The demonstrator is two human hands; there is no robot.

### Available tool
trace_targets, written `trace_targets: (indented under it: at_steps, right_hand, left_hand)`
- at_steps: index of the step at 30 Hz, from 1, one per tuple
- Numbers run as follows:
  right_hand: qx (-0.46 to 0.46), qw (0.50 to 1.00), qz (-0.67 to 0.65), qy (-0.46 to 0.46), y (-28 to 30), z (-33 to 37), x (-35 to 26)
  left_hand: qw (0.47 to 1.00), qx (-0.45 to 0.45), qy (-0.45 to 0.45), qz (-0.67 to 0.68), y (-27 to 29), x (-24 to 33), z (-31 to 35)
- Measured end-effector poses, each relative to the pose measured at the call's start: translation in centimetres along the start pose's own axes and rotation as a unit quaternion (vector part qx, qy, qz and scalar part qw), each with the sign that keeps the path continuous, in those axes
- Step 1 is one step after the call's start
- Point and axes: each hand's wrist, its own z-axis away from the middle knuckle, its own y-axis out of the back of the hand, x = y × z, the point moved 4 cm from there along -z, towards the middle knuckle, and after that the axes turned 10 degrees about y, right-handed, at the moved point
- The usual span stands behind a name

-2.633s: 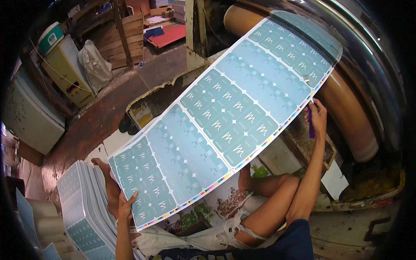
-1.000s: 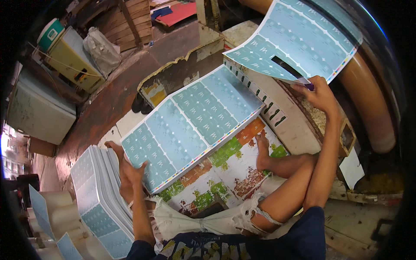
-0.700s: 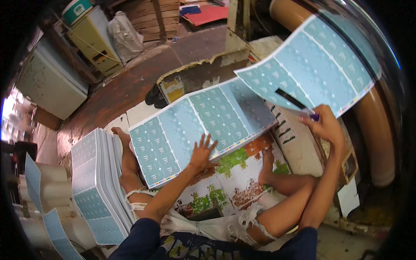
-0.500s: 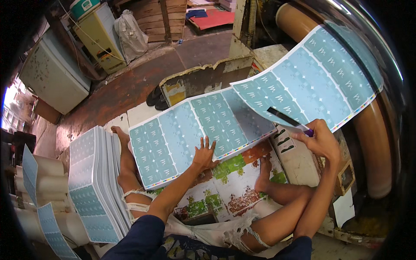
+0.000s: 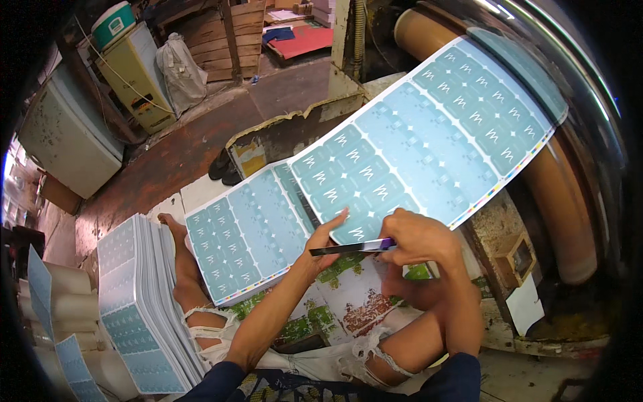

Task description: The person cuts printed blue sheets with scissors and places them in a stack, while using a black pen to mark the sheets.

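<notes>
A long printed sheet (image 5: 422, 144) in teal and pale blue slopes down from the large roller at the right toward my hands. My left hand (image 5: 320, 246) is at its near lower corner, thumb over the sheet and the other fingers mostly hidden beneath. In my right hand (image 5: 423, 238), closed at the sheet's near edge, is a knife (image 5: 351, 248) with a long dark blade and a purple handle. The blade points left and crosses in front of my left hand. Under the sheet's lower end lies a flat pile of matching printed sheets (image 5: 258, 214).
A tall stack of printed sheets (image 5: 127, 328) stands beside my left leg. Brown rollers (image 5: 569, 221) and a worn metal frame (image 5: 495, 261) are close on my right. Beyond the pile are a battered panel (image 5: 268, 144) and dark sandals (image 5: 224, 167). A fridge (image 5: 70, 127) stands far left.
My left hand has left the pile and come to the sheet's near corner. My right hand has moved left with the knife, and the sheet's lower end has come down toward me.
</notes>
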Motion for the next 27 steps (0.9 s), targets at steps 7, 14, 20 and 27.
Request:
trace_targets:
  at_steps: [7, 14, 20, 27]
  right_hand:
    - [-0.071, 0.987, -0.142, -0.031, 2.8, 2.5, 5.2]
    - [0.362, 0.905, -0.108, -0.194, 9.3, 10.9, 15.1]
    - [0.571, 0.758, 0.022, -0.314, 12.7, 16.1, 18.6]
    - [0.697, 0.646, 0.083, -0.300, 14.4, 17.9, 18.2]
  left_hand:
    - [0.988, 0.089, -0.069, -0.101, 2.1, 1.1, 2.2]
    - [0.975, 0.127, -0.099, -0.156, 2.1, 1.4, 4.3]
    - [0.949, 0.188, -0.141, -0.210, 3.2, 1.9, 5.2]
    - [0.899, 0.236, -0.223, -0.293, 5.8, 2.3, 7.5]
